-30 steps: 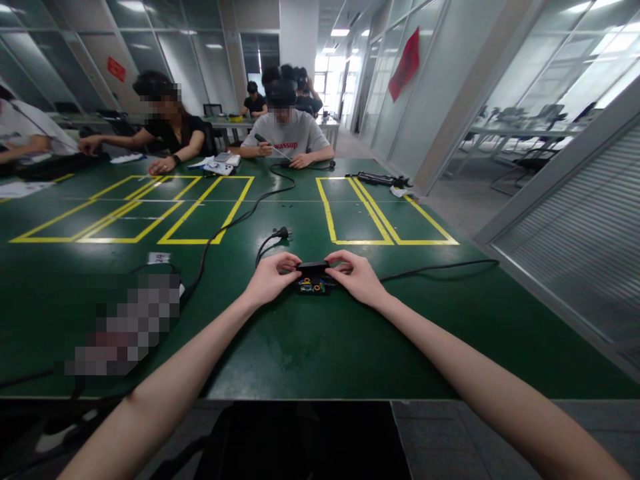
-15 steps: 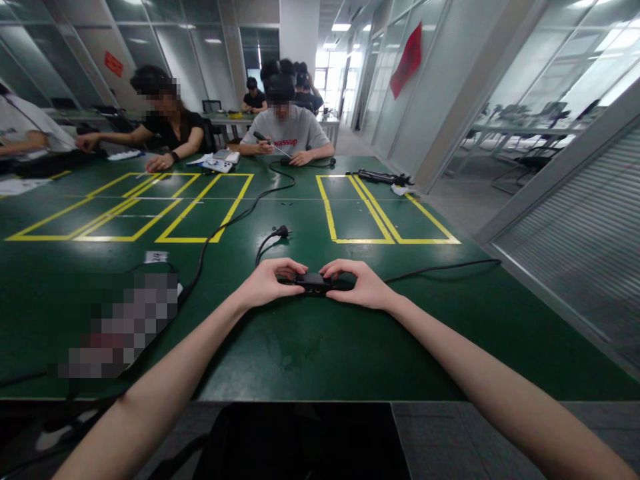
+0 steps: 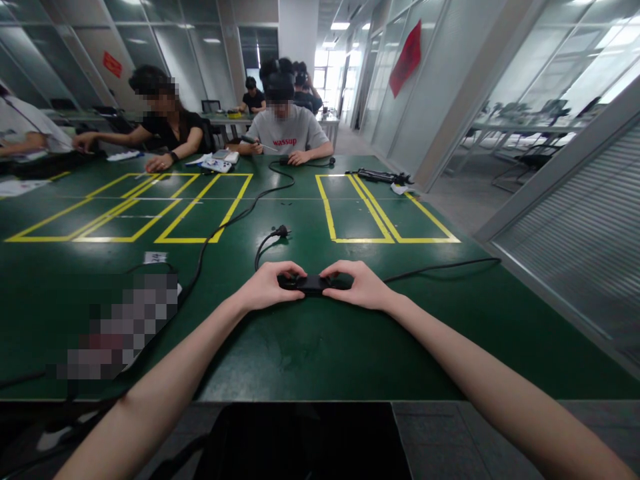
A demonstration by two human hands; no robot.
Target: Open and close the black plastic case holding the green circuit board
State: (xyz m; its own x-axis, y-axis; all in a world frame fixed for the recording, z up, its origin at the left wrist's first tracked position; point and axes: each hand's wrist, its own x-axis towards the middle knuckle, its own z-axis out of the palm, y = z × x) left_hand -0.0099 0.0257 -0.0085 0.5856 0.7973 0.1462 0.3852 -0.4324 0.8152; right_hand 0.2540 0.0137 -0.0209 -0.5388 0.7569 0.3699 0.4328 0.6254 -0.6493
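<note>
Between my two hands is a small black box-shaped power adapter [image 3: 313, 285], lying low over the green table with its long side toward me. My left hand [image 3: 267, 285] grips its left end between thumb and fingers. At the opposite end, my right hand [image 3: 359, 285] holds it in a similar pinch. A black cord [image 3: 443, 268] extends from behind my right hand across the table to the right. Behind my left hand, another black cord curves up to a plug [image 3: 283, 231]. The adapter's ends are partly hidden by my fingers.
Yellow tape rectangles [image 3: 363, 241] mark the green table [image 3: 320, 357]. A pixelated bag-like item [image 3: 135, 320] lies left, beside a long black cable [image 3: 201, 260]. A folded black tripod-like stand [image 3: 383, 177] is far right. Across sits a co-worker [image 3: 285, 130] holding a screwdriver [image 3: 250, 140].
The adapter's near side, which showed a gap with small bright parts, now looks closed and smooth. My hands stay almost in place. The co-worker's screwdriver has moved left and tilted flatter.
</note>
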